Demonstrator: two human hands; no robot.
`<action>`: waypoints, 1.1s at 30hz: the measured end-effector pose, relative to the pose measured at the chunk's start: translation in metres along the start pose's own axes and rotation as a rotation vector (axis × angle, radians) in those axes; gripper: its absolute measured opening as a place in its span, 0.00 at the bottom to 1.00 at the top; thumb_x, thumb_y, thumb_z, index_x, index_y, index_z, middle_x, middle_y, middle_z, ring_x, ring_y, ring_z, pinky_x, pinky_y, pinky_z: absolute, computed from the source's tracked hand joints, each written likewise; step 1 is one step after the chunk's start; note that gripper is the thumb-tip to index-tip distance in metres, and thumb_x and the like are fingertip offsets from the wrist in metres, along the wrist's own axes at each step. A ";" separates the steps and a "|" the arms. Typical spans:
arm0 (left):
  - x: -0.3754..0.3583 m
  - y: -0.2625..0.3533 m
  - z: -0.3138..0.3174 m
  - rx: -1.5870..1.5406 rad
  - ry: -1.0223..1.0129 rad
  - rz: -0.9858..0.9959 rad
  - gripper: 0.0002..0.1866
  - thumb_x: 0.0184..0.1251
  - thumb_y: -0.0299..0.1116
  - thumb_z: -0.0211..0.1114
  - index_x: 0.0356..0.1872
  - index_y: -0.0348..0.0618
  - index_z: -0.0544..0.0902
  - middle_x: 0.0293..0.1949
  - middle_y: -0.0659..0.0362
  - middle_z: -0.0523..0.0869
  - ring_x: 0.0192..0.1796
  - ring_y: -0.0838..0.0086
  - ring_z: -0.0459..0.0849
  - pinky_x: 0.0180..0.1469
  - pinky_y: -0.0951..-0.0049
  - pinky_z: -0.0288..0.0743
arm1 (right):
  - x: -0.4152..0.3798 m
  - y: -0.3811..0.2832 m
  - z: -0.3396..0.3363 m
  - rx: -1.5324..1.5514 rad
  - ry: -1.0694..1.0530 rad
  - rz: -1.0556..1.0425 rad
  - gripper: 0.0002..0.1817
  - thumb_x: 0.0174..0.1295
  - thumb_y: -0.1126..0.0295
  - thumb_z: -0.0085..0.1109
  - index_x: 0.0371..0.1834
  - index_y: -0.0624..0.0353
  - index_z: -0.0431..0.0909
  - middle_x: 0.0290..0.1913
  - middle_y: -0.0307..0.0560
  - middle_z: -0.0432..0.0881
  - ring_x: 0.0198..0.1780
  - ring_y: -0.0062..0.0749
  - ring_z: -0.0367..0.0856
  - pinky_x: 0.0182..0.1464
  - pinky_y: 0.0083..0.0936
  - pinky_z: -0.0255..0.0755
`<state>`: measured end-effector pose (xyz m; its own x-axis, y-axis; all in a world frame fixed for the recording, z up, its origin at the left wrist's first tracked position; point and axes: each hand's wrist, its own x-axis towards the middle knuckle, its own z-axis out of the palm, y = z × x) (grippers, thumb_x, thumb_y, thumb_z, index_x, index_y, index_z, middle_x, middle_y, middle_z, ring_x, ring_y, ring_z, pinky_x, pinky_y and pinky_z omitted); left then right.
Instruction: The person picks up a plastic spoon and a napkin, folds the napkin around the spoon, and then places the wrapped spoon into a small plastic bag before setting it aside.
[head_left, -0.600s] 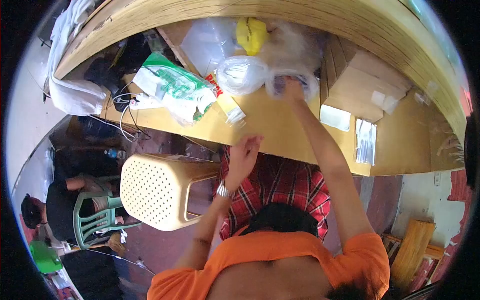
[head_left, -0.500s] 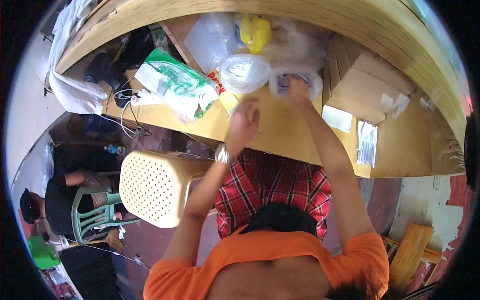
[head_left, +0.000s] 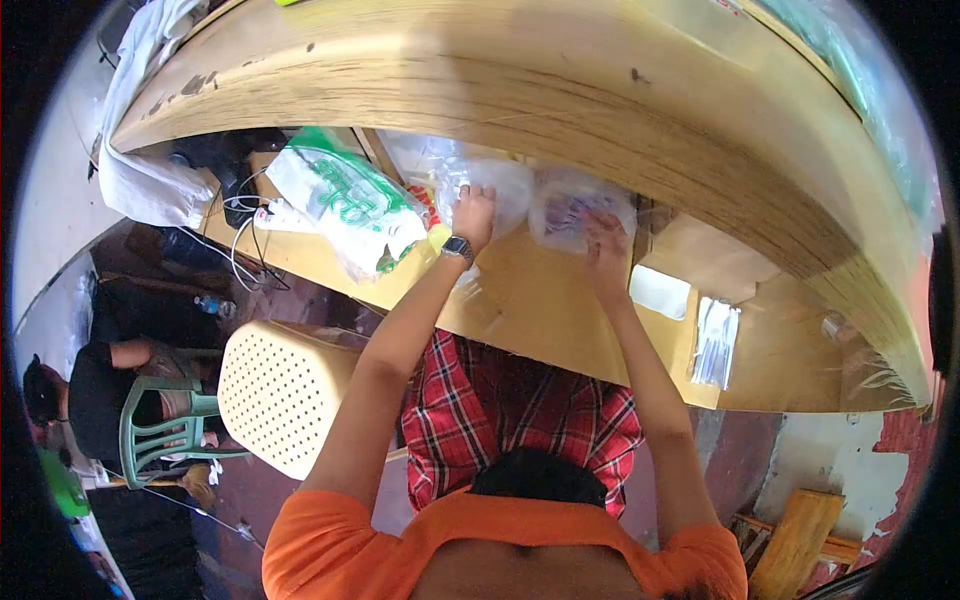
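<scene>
Two clear plastic-lined round containers stand side by side on the shelf under the tabletop. At the front left edge of the left container [head_left: 507, 188], which has pale contents, is my left hand [head_left: 474, 216]; its fingers are curled on the plastic. The right container [head_left: 565, 212] shows purplish printed pieces through its plastic. My right hand [head_left: 607, 240] lies against its right side with fingers partly spread, slightly blurred, and I see nothing held in it. A wristwatch [head_left: 458, 248] is on my left wrist.
The thick tabletop edge [head_left: 480, 90] overhangs the shelf [head_left: 520, 300]. A green-and-white plastic bag [head_left: 350, 205] and cables [head_left: 240, 235] lie left. Wrapped white strips [head_left: 715, 343] and a white sheet [head_left: 660, 291] lie right. A beige stool [head_left: 285, 395] stands left; a person [head_left: 105, 395] sits beyond.
My right hand has come out of the right container to its side. My left hand has moved forward to the left container. The view has tilted up, showing more tabletop.
</scene>
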<state>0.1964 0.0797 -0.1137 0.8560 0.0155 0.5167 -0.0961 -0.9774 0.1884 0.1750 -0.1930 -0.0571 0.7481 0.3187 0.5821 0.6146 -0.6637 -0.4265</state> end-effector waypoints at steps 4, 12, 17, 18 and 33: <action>0.004 0.011 -0.061 0.082 -0.128 0.033 0.10 0.52 0.23 0.56 0.36 0.42 0.80 0.41 0.51 0.79 0.48 0.56 0.78 0.47 0.57 0.75 | -0.026 -0.023 -0.034 0.025 0.146 -0.013 0.07 0.63 0.74 0.52 0.43 0.60 0.76 0.43 0.45 0.81 0.56 0.42 0.70 0.56 0.35 0.64; 0.035 0.020 -0.103 0.359 -0.285 0.148 0.09 0.52 0.27 0.57 0.34 0.42 0.81 0.33 0.53 0.83 0.40 0.59 0.83 0.44 0.60 0.74 | -0.093 -0.057 -0.077 0.483 0.267 0.424 0.09 0.68 0.70 0.50 0.45 0.63 0.73 0.38 0.50 0.82 0.41 0.30 0.81 0.43 0.23 0.73; 0.032 0.021 -0.097 0.265 -0.123 0.184 0.08 0.53 0.27 0.56 0.33 0.43 0.82 0.34 0.54 0.83 0.40 0.63 0.83 0.50 0.59 0.70 | -0.122 -0.065 -0.093 0.605 0.292 0.565 0.09 0.70 0.71 0.47 0.46 0.64 0.70 0.40 0.48 0.81 0.44 0.27 0.79 0.45 0.23 0.74; 0.030 0.025 -0.103 0.331 -0.195 0.177 0.08 0.53 0.27 0.56 0.32 0.43 0.83 0.34 0.54 0.83 0.41 0.64 0.83 0.52 0.58 0.69 | -0.127 -0.063 -0.095 0.630 0.313 0.582 0.09 0.70 0.71 0.47 0.46 0.65 0.70 0.40 0.48 0.81 0.43 0.27 0.80 0.46 0.23 0.74; -0.052 0.099 -0.185 -0.105 -0.210 0.002 0.15 0.50 0.23 0.58 0.42 0.39 0.80 0.36 0.49 0.82 0.41 0.55 0.79 0.47 0.57 0.69 | -0.173 -0.046 -0.124 1.536 0.645 1.198 0.16 0.71 0.65 0.44 0.54 0.64 0.70 0.43 0.50 0.81 0.47 0.33 0.80 0.53 0.30 0.74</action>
<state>0.0483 0.0211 0.0320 0.9416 -0.0418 0.3342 -0.1412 -0.9499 0.2790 -0.0138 -0.3012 -0.0523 0.8870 -0.2138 -0.4093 -0.0921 0.7868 -0.6104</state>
